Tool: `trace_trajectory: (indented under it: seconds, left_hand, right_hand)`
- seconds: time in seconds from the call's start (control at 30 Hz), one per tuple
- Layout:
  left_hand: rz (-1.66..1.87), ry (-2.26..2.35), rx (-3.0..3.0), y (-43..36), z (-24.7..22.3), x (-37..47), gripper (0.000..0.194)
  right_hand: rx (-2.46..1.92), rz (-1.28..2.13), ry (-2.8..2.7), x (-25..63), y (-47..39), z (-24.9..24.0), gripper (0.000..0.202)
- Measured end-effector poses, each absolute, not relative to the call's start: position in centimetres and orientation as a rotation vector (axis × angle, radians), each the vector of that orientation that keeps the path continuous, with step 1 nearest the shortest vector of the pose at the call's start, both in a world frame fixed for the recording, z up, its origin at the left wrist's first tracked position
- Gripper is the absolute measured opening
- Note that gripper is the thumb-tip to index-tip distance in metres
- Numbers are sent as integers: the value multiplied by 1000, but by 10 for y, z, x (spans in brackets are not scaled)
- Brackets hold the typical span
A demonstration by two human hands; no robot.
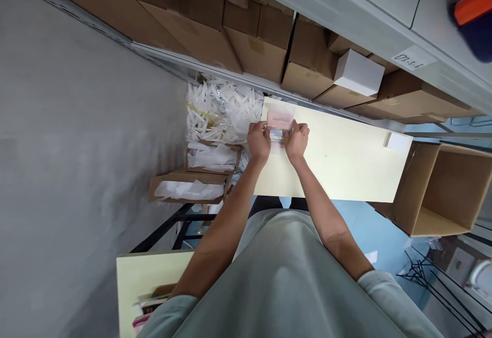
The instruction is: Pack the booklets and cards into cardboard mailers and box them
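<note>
My left hand [259,142] and my right hand [296,142] are over the left end of a pale yellow tabletop [342,159]. Between them lies a flat pink packet [280,119] inside what looks like a clear plastic bag [282,106]. The fingers of both hands are closed on its near left and right edges. Below the pink part, blue and pink printing [277,135] shows between the hands. What the printing says is too small to read.
Brown cartons [253,46] line the shelf behind the table, with a small white box [359,71] among them. White strips [226,107] are heaped at the left, above open boxes of white sheets [188,189]. An open carton [453,189] stands at the right, near a white piece [398,141].
</note>
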State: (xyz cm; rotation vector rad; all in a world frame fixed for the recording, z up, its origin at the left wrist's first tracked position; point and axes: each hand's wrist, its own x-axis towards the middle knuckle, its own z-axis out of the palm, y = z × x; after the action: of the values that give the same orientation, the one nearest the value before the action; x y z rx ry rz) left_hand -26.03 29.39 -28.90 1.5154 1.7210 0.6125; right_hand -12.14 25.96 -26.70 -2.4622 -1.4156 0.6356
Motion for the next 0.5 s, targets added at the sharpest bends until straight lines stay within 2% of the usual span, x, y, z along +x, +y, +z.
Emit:
trace_trajectory:
  seconds: [0.1,0.23,0.3,0.5]
  left_hand:
    - [579,1743,1477,298,-278,-253,21]
    - [619,1792,1379,299,-240,-258,20]
    - [727,1813,1367,284,-212,-274,24]
    - [1072,1953,1294,151,-128,-346,25]
  right_hand:
    - [-2514,583,-1417,-122,268,-263,41]
    - [-2402,493,-1429,-114,267,-235,52]
    - [-2282,442,-1489,-107,254,-211,52]
    - [-1827,437,-1660,-108,173,-147,40]
